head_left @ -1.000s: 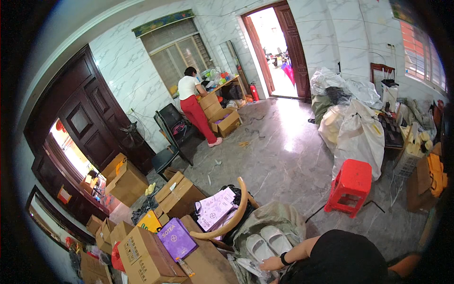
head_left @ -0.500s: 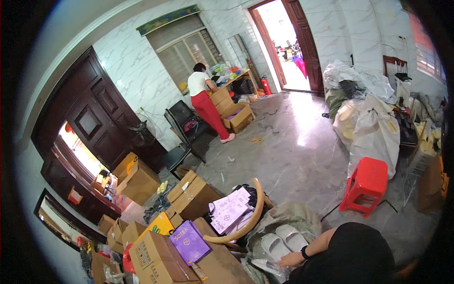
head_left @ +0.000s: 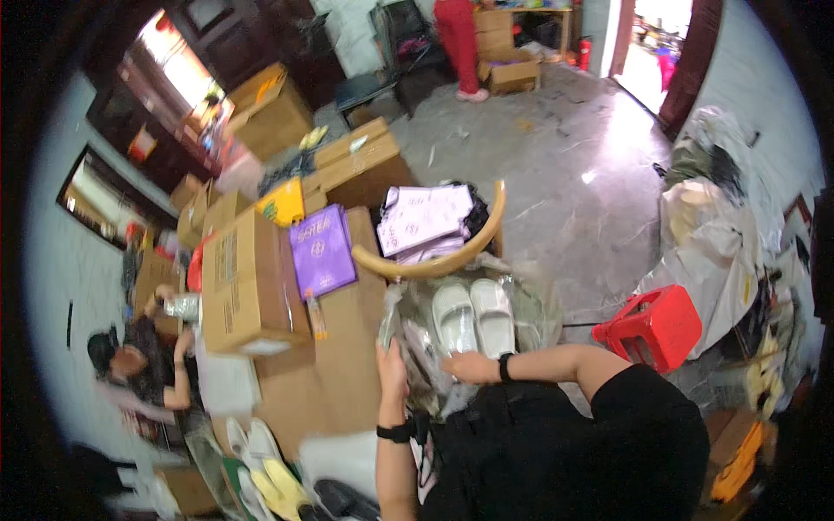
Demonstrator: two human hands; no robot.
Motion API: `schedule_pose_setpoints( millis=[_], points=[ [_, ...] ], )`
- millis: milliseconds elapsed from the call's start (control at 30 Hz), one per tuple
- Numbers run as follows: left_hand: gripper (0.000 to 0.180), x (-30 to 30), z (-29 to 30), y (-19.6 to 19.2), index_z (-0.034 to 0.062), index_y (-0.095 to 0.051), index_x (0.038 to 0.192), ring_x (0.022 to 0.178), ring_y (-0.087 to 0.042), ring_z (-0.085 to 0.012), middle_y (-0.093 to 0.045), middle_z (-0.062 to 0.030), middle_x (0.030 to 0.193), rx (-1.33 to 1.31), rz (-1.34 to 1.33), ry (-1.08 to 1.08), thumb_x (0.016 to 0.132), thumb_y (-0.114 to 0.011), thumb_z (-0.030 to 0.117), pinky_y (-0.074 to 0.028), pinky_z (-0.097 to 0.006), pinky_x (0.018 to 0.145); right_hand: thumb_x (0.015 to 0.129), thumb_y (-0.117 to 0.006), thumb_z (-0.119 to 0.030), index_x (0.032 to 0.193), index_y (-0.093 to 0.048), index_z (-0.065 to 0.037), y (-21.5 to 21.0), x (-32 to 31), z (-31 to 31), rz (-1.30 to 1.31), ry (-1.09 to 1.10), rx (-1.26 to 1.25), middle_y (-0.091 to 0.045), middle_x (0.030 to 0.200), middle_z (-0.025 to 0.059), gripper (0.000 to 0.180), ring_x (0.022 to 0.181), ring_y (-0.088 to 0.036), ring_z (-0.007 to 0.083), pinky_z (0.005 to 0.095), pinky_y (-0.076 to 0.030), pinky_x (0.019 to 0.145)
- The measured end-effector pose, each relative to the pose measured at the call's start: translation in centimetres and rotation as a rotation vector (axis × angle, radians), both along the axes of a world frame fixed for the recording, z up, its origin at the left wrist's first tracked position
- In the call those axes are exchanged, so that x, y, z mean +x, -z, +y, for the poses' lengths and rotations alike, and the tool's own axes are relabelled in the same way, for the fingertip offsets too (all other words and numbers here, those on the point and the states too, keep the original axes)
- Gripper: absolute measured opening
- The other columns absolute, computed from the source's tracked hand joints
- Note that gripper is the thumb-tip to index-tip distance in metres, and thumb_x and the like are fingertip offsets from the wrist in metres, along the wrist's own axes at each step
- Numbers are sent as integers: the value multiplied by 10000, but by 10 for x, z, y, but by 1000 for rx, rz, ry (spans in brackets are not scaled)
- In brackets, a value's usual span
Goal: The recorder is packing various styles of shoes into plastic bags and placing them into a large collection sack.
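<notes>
A clear plastic bag (head_left: 417, 347) holds a pair of white slippers (head_left: 473, 317). The left hand (head_left: 391, 369) grips the bag's edge; the right hand (head_left: 469, 367) fingers pinch it below the slippers. Cardboard boxes (head_left: 248, 282) crowd the marble floor (head_left: 565, 165).

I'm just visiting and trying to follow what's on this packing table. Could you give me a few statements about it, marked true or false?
1. The left hand grips the edge of a clear plastic bag. True.
2. The slippers in the bag are black. False: they are pale, whitish.
3. The right hand rests on the bag, just below the slippers. True.
4. The plastic stool is blue. False: it is red.
</notes>
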State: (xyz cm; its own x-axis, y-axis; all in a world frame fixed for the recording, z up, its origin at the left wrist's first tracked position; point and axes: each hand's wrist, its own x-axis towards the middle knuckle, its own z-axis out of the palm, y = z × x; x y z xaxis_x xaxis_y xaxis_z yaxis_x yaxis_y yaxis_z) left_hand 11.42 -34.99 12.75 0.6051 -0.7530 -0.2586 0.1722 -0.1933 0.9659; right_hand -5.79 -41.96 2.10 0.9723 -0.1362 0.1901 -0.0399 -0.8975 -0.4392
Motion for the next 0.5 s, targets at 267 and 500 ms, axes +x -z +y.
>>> schedule_pose_setpoints(
  millis=[267, 500],
  points=[
    [383, -19, 52, -13, 25, -385, 1221, 1005, -467, -203, -486, -120, 1142, 77, 2, 12, 910, -416, 246, -378, -326, 861, 671, -536, -59, 878, -520, -13, 35, 63, 13, 190, 234, 90, -528, 886, 136, 212, 786, -542, 325, 398, -479, 620],
    [377, -33, 83, -21, -22, -380, 1219, 1050, -454, -240, -480, -153, 1162, 192, -221, 2, 908, -410, 188, -347, -331, 898, 730, -509, -91, 898, -529, -4, -17, 61, 47, 228, 203, 336, -528, 883, 168, 190, 805, -545, 368, 413, -478, 687]
  ],
)
